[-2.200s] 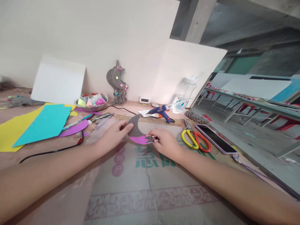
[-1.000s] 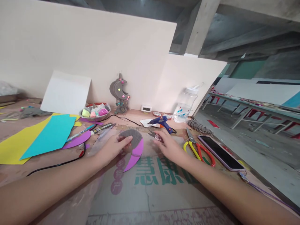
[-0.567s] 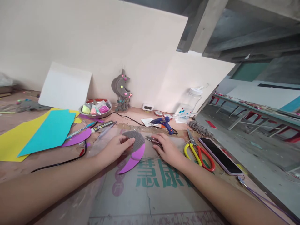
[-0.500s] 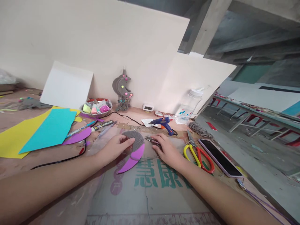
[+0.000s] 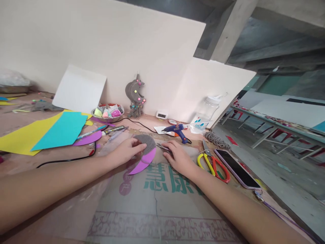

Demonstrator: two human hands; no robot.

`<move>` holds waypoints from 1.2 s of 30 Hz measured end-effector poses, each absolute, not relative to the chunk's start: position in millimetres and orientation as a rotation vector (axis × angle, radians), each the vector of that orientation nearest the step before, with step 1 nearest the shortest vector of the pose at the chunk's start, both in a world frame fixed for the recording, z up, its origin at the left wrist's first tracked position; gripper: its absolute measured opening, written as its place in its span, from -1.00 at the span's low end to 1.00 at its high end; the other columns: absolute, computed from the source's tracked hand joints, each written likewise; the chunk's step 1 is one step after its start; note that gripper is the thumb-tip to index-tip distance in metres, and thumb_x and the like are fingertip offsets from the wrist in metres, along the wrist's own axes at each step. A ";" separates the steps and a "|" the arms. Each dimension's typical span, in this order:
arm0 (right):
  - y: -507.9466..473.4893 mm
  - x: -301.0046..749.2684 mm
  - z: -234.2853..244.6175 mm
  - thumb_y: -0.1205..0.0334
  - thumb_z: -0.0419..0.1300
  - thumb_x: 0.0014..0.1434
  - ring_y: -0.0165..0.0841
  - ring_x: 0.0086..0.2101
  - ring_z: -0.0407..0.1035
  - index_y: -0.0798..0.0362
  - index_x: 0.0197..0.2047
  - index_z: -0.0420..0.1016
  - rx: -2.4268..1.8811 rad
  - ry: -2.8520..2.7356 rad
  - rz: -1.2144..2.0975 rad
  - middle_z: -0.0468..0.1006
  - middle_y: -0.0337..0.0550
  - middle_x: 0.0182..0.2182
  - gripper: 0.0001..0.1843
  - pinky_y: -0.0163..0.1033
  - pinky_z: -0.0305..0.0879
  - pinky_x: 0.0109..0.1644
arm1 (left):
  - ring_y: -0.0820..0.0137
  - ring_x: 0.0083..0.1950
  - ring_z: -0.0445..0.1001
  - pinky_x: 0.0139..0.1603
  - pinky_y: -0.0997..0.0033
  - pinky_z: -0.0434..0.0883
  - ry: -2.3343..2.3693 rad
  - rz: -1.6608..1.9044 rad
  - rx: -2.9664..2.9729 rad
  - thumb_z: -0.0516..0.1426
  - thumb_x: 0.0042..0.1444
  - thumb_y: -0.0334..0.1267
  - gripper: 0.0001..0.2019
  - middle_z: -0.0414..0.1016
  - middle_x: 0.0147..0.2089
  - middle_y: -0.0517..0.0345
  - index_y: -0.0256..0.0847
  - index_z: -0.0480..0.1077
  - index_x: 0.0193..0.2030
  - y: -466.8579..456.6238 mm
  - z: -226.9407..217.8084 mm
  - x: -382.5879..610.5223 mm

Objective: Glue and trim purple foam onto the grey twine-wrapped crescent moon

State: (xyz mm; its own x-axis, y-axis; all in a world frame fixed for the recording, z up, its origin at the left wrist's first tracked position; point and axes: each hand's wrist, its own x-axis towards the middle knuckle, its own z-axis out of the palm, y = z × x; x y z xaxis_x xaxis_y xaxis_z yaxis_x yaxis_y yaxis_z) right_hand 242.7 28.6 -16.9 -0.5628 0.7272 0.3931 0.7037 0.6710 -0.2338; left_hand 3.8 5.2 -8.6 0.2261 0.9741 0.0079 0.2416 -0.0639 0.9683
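A crescent-shaped craft piece [image 5: 146, 152], grey on its upper half and purple below, lies flat on the printed cardboard sheet [image 5: 157, 200]. My left hand [image 5: 125, 150] rests on its left side, fingertips pressing the grey part. My right hand [image 5: 177, 157] lies just right of it, fingers curled over small metal snips [image 5: 162, 147] on the sheet.
Yellow-and-red scissors [image 5: 212, 162] and a phone [image 5: 236, 164] lie to the right. A blue glue gun [image 5: 176, 130], twine [image 5: 215, 137] and a water bottle [image 5: 204, 113] sit behind. Left are teal [image 5: 61, 130] and yellow foam sheets, a bowl of clay [image 5: 108, 113], pens and a black cable [image 5: 68, 159].
The crescent was turned and laid flat on the sheet, purple end now pointing down-left. My right hand left its tip and settled on the snips beside it.
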 end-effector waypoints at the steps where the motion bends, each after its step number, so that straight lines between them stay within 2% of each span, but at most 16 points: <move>1: 28.8 242.9 -16.8 0.29 0.02 0.21 -0.27 -0.05 0.26 0.05 0.05 0.28 -1.112 -2.427 0.069 0.33 -0.03 -0.07 -0.67 -0.08 0.22 0.07 | 0.53 -0.61 0.20 -0.60 0.52 0.11 1.199 0.947 1.515 0.08 0.01 0.01 -0.68 0.29 -0.58 0.27 -0.23 0.27 -0.49 4.6 -7.8 4.1; 11: 25.9 239.4 -9.7 0.26 0.02 0.20 -0.26 -0.07 0.26 0.06 0.01 0.30 -1.135 -2.443 0.005 0.34 -0.02 -0.08 -0.70 -0.10 0.21 0.04 | 0.52 -0.63 0.21 -0.64 0.52 0.10 1.122 0.941 1.549 0.07 0.02 0.01 -0.68 0.29 -0.58 0.25 -0.23 0.27 -0.48 8.9 -13.2 2.3; 14: 34.3 251.0 7.5 0.21 0.05 0.18 -0.25 -0.16 0.29 0.08 -0.22 0.36 -1.198 -2.379 -0.101 0.38 -0.05 -0.22 -0.85 -0.11 0.22 -0.04 | 0.54 -0.65 0.19 -0.65 0.53 0.09 1.097 0.940 1.507 0.07 0.03 0.01 -0.69 0.27 -0.58 0.27 -0.22 0.27 -0.47 8.1 -13.5 2.7; 16: 47.0 268.0 16.6 0.16 0.07 0.16 -0.26 -0.26 0.30 0.07 -0.36 0.32 -1.298 -2.213 -0.196 0.38 -0.11 -0.36 -0.84 -0.13 0.23 -0.13 | 0.54 -0.64 0.20 -0.64 0.53 0.10 1.101 0.938 1.503 0.08 0.02 0.01 -0.69 0.28 -0.58 0.27 -0.23 0.27 -0.46 7.4 -13.1 2.7; 17: 54.8 278.3 18.2 0.13 0.08 0.15 -0.26 -0.26 0.30 0.07 -0.37 0.31 -1.350 -2.129 -0.219 0.38 -0.11 -0.36 -0.83 -0.14 0.23 -0.14 | 0.54 -0.64 0.20 -0.65 0.53 0.10 1.106 0.929 1.504 0.08 0.02 0.01 -0.69 0.28 -0.58 0.27 -0.22 0.27 -0.46 7.3 -13.0 2.5; 19: 70.5 298.7 14.4 0.12 0.11 0.10 -0.25 -0.25 0.33 0.07 -0.28 0.33 -1.447 -1.997 -0.190 0.42 -0.09 -0.31 -0.81 -0.13 0.24 -0.14 | 0.53 -0.65 0.19 -0.65 0.53 0.10 1.102 0.899 1.507 0.07 0.03 0.01 -0.70 0.28 -0.60 0.28 -0.22 0.26 -0.46 7.3 -12.7 1.9; 23: 89.1 318.4 -3.9 0.12 0.12 0.09 -0.18 -0.06 0.33 0.15 0.09 0.23 -1.594 -2.017 -0.004 0.36 0.10 0.03 -0.48 -0.05 0.20 0.02 | 0.52 -0.62 0.23 -0.63 0.52 0.13 1.081 0.905 1.551 0.08 0.03 -0.02 -0.72 0.29 -0.58 0.28 -0.22 0.28 -0.45 7.3 -10.5 1.1; 26: 91.5 309.6 -5.4 0.14 0.14 0.08 -0.14 0.03 0.27 0.19 0.15 0.19 -1.664 -2.133 0.024 0.32 0.15 0.10 -0.41 -0.06 0.13 0.10 | 0.52 -0.63 0.22 -0.64 0.52 0.14 1.091 0.896 1.544 0.08 0.03 -0.02 -0.72 0.27 -0.59 0.29 -0.22 0.29 -0.45 6.1 -6.9 1.9; 28: 93.3 298.4 -0.5 0.11 0.15 0.07 -0.13 -0.03 0.32 0.19 0.08 0.27 -1.696 -2.166 0.042 0.41 0.13 0.01 -0.46 -0.08 0.19 0.03 | 0.53 -0.63 0.20 -0.65 0.52 0.13 1.105 0.890 1.525 0.08 0.02 -0.02 -0.72 0.26 -0.59 0.30 -0.23 0.29 -0.46 5.0 -4.5 2.9; 31: 101.9 283.3 5.7 0.04 0.15 0.06 -0.16 -0.23 0.41 0.19 -0.08 0.38 -1.747 -2.128 0.066 0.53 0.07 -0.21 -0.56 -0.13 0.28 -0.16 | 0.52 -0.61 0.21 -0.64 0.52 0.13 1.135 0.905 1.521 0.10 0.00 -0.03 -0.72 0.27 -0.59 0.28 -0.24 0.30 -0.48 3.9 -2.2 3.9; 36: 118.1 271.1 11.1 0.05 0.19 0.01 -0.22 -0.34 0.41 0.17 -0.27 0.44 -1.806 -1.973 0.086 0.54 0.01 -0.38 -0.66 -0.20 0.28 -0.27 | 0.51 -0.63 0.20 -0.67 0.51 0.10 1.188 0.851 1.505 0.08 0.00 0.02 -0.69 0.28 -0.58 0.27 -0.23 0.29 -0.46 4.8 -4.0 3.1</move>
State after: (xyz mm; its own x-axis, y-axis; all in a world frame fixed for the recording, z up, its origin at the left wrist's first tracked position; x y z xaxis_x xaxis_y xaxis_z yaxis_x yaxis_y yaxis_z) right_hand 271.1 118.1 11.1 -0.0308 0.9566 0.2899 0.9278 0.1352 -0.3478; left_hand 3.1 4.8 -4.0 0.2705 0.9613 -0.0519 0.2598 -0.0210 0.9654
